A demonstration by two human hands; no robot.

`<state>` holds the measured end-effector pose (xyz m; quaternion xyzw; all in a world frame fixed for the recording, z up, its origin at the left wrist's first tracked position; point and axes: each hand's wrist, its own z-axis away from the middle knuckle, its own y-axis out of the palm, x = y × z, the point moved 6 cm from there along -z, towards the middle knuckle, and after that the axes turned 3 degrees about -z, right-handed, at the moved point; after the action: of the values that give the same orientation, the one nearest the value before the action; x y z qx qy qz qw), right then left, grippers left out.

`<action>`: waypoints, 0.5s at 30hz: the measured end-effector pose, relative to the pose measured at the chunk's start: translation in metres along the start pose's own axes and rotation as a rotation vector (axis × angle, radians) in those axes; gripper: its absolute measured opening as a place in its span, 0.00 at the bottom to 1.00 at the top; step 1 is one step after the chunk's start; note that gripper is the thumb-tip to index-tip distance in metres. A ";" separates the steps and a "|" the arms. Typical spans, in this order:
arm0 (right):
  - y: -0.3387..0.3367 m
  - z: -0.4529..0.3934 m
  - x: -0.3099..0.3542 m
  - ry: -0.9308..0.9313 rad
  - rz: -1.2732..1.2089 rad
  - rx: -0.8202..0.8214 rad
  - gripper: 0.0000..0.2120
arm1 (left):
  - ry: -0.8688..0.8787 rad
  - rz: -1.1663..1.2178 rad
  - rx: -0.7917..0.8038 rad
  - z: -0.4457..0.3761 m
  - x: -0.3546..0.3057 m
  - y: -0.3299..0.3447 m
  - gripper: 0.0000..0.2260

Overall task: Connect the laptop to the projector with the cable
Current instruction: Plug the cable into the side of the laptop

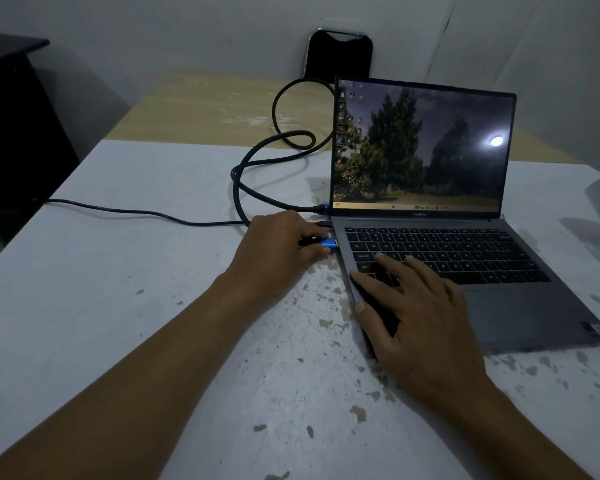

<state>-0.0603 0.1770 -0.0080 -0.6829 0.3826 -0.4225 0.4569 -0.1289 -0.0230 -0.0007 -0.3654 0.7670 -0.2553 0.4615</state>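
Connector: blue plug (329,244) is pinched in your left hand (280,244), its tip at the laptop's left edge; seating in the port cannot be told.
Cable: thick black cable (257,161) loops away toward 11 o'clock of the laptop.
Laptop: laptop (499,306) open, screen lit, at 1 o'clock on the white table (118,306).
Right hand: your right hand (420,306) lies flat, fingers spread, on the keyboard's left part.
Thin cable: thin cable (136,212) runs off toward 9 o'clock.

one laptop (458,244), two cables (253,188) (136,212), two hands (278,244) (426,323)
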 end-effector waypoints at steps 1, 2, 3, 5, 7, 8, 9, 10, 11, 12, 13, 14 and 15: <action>0.000 0.000 0.000 0.001 0.003 0.000 0.26 | -0.002 0.001 0.003 0.000 0.000 0.000 0.15; 0.000 0.000 0.000 0.002 0.005 0.002 0.26 | -0.005 0.002 0.005 0.000 0.000 -0.001 0.15; 0.000 0.000 0.000 0.000 0.009 0.000 0.26 | -0.009 0.002 0.005 0.000 -0.001 -0.001 0.14; -0.001 0.000 0.001 -0.004 0.018 -0.004 0.25 | -0.024 0.006 -0.001 0.001 -0.001 -0.001 0.15; -0.001 0.000 0.000 -0.003 0.014 -0.005 0.25 | -0.046 0.021 -0.010 0.002 -0.002 0.000 0.14; 0.000 -0.001 0.000 -0.003 0.013 -0.003 0.25 | -0.053 0.023 -0.013 0.002 -0.003 0.000 0.14; 0.000 -0.001 0.000 -0.003 0.014 0.001 0.26 | -0.053 0.017 -0.013 0.003 -0.004 -0.001 0.14; 0.000 -0.001 0.000 -0.002 0.015 0.003 0.26 | -0.049 0.006 -0.008 0.003 -0.004 -0.001 0.14; 0.000 -0.001 0.001 -0.003 0.014 0.003 0.26 | -0.042 -0.006 -0.001 0.002 -0.005 -0.001 0.14; 0.000 -0.001 0.001 -0.003 0.011 0.002 0.25 | -0.039 -0.014 0.004 0.001 -0.004 -0.001 0.14; -0.001 -0.002 0.001 -0.003 0.009 0.001 0.25 | -0.041 -0.016 0.007 0.000 -0.004 -0.001 0.14; 0.000 -0.002 0.001 -0.003 0.008 0.003 0.25 | -0.047 -0.017 0.010 0.000 -0.003 -0.001 0.14; 0.000 -0.002 0.001 -0.004 0.008 0.007 0.26 | -0.052 -0.020 0.012 0.000 -0.003 0.000 0.14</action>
<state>-0.0616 0.1758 -0.0075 -0.6807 0.3829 -0.4205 0.4618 -0.1277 -0.0204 0.0011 -0.3770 0.7495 -0.2549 0.4808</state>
